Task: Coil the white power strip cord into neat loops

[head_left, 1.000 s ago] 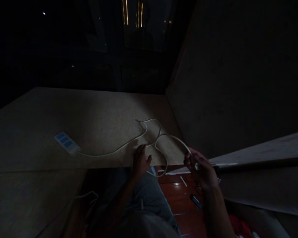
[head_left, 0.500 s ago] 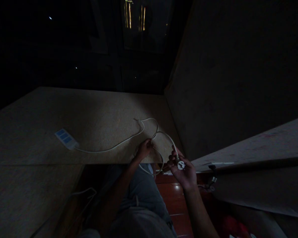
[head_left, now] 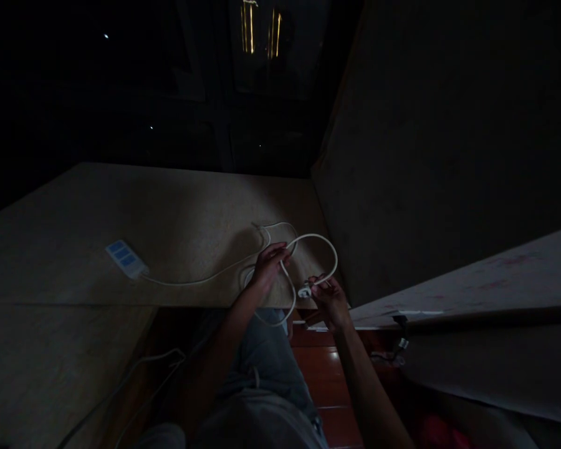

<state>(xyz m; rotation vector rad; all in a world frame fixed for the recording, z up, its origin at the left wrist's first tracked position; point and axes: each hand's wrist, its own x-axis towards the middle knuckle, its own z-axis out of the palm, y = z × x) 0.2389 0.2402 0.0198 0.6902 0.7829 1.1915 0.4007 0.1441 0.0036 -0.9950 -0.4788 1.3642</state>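
Note:
A white power strip (head_left: 127, 259) with blue panels lies at the left of the desk top. Its white cord (head_left: 201, 282) runs right across the surface and loops near my hands. My left hand (head_left: 270, 265) is closed on the cord close to the front edge, and one loop hangs below it past the edge. Between the fingers of my right hand (head_left: 330, 299) is the plug (head_left: 305, 291) at the cord's end, turned to the left. From the plug the cord arcs up and back to my left hand. Dim light hides the finer finger detail.
The light desk top (head_left: 177, 212) meets a dark panel (head_left: 430, 162) on the right. Another white cable (head_left: 159, 358) hangs at lower left. A black plug with a cord (head_left: 401, 343) is low on the right, above the reddish floor (head_left: 325, 374).
My right hand has turned over and moved up and left, so the plug now points left. My left hand has shifted slightly up, and the cord's arc between them has widened.

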